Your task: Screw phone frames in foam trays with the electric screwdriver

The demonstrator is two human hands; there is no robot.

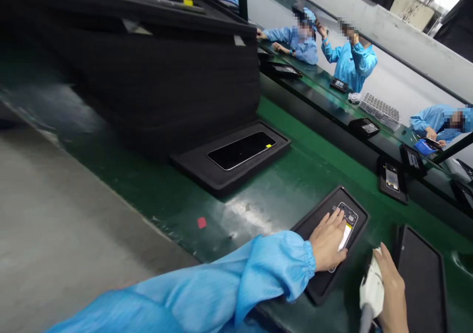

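My left hand [328,242], in a blue sleeve, lies flat with fingers stretched over an opened phone [347,220] seated in a black foam tray [325,279] on the green belt. My right hand [391,288] is closed round a white tool [372,286] at the lower right, just right of that tray. Part of the phone is hidden under my left palm.
Another black tray holds a face-up phone [241,150] further left on the green belt [288,185]. An empty-looking black tray [423,274] sits by my right hand. A tall stack of black trays [148,77] stands behind. Several people in blue coats work across the line.
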